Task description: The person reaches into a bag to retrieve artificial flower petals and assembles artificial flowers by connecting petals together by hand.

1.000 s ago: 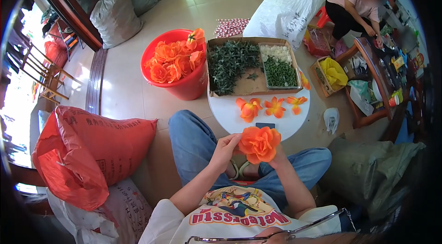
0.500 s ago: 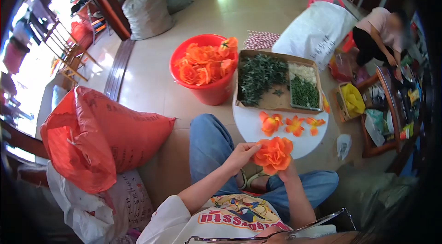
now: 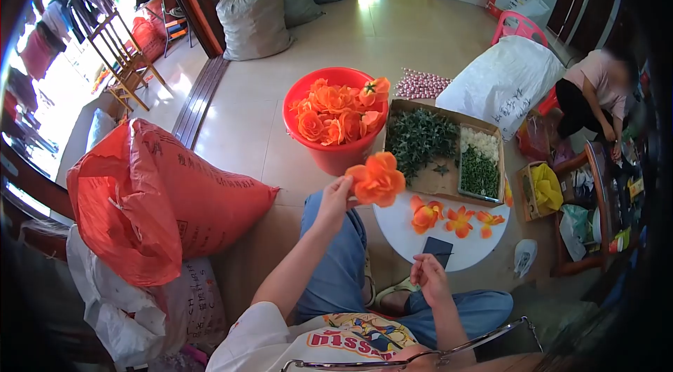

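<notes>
My left hand [image 3: 332, 205] pinches an orange artificial flower [image 3: 378, 180] at its edge, in front of the red bucket [image 3: 329, 154]. More orange flowers [image 3: 329, 109] fill that bucket. My right hand [image 3: 430, 279] is loosely closed, with no object visible in its curled fingers. It hovers by the near edge of the round white table [image 3: 403, 235], close to a dark square piece [image 3: 437, 248] with a thin dark rod. Three orange-yellow petal pieces [image 3: 460, 221] lie in a row on the table. Behind them, a cardboard box [image 3: 427, 179] holds green leaf pieces [image 3: 420, 135] and a tray of small green parts [image 3: 480, 174].
To my left bulges a red sack [image 3: 189, 197] with a white sack [image 3: 200, 302] below. A large white bag [image 3: 501, 81] and pink beads [image 3: 423, 83] lie beyond the box. A person [image 3: 592, 95] sits at right by a wooden shelf unit [image 3: 596, 197]. Grey sacks [image 3: 252, 18] stand behind.
My left hand has carried the flower up and leftward, towards the bucket. The right hand has come away from it and sits apart. The dark square piece now shows. The view has shifted.
</notes>
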